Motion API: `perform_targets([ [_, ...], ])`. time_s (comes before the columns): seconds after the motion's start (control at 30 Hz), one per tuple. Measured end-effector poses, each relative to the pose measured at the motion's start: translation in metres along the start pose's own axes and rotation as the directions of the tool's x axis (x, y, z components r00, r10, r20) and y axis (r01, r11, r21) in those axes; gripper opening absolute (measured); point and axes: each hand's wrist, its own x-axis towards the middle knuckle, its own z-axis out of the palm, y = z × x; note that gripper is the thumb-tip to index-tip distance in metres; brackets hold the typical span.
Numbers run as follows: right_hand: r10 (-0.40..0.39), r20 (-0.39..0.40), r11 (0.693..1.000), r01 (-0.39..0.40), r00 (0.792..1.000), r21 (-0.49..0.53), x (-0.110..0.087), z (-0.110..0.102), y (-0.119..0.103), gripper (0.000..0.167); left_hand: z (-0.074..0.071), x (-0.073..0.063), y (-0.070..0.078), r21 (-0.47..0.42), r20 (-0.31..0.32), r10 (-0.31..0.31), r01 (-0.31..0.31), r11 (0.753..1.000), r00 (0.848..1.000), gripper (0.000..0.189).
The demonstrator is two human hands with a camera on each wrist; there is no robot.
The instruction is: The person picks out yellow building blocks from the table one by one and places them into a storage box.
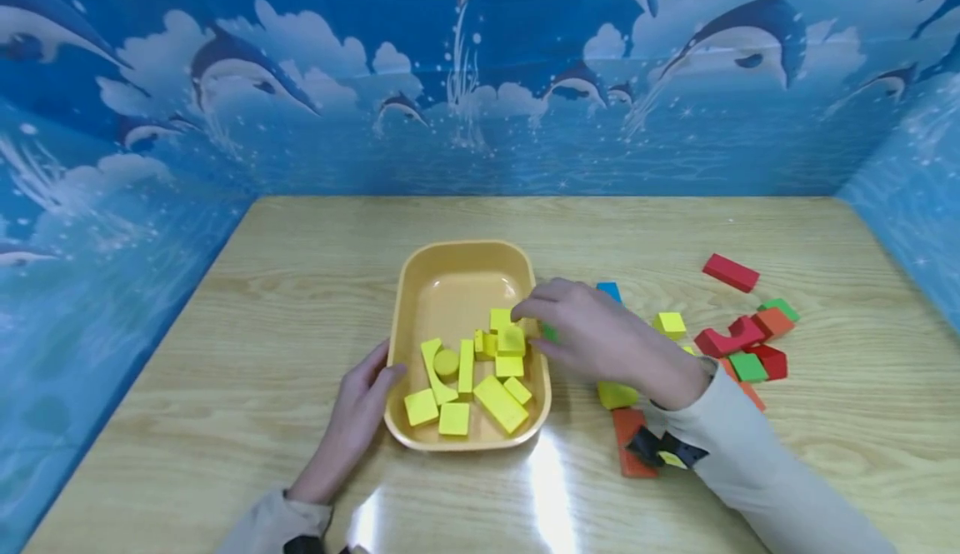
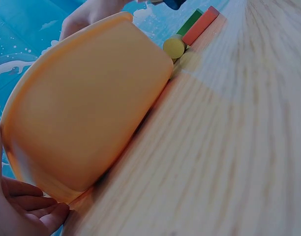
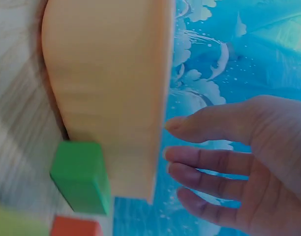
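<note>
A yellow-orange plastic tub (image 1: 457, 287) stands on the table with several yellow wooden blocks (image 1: 501, 404) in its near and right parts. My left hand (image 1: 358, 404) grips its left rim, the thumb over the edge and the other fingers along the outside wall. Over the right rim reaches my right hand (image 1: 581, 329), close above a square yellow block (image 1: 512, 340) lying among the others. In the right wrist view its fingers are loosely extended, with nothing between thumb and fingertips. A green block (image 3: 81, 177) stands beside the tub's outer wall, mostly covered by the right hand in the head view.
Right of the tub lie loose blocks: a yellow cube (image 1: 669, 325), a red block (image 1: 731, 272), a green one (image 1: 747, 367), a blue one (image 1: 610, 291) and an orange-red one (image 1: 632, 446) partly under the right cuff. A dolphin-print backdrop (image 1: 525, 146) rises behind the table.
</note>
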Motion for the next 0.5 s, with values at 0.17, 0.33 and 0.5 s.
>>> perform_targets([
  [0.17,0.104,0.121,0.995,-0.104,0.987,-0.006,-0.024,-0.006,0.01,0.027,0.001,-0.001,0.0,0.007,0.004,0.005,-0.005,1.0,1.0,0.048],
  [0.33,0.245,0.328,0.966,-0.26,0.913,0.001,-0.046,-0.004,0.019,0.032,0.0,0.0,-0.001,0.023,-0.001,-0.015,0.015,1.0,1.0,0.049],
  [0.5,0.295,0.413,0.942,-0.335,0.862,0.024,-0.054,-0.001,0.023,0.039,-0.001,0.001,0.0,0.014,0.005,-0.021,0.021,1.0,1.0,0.049],
])
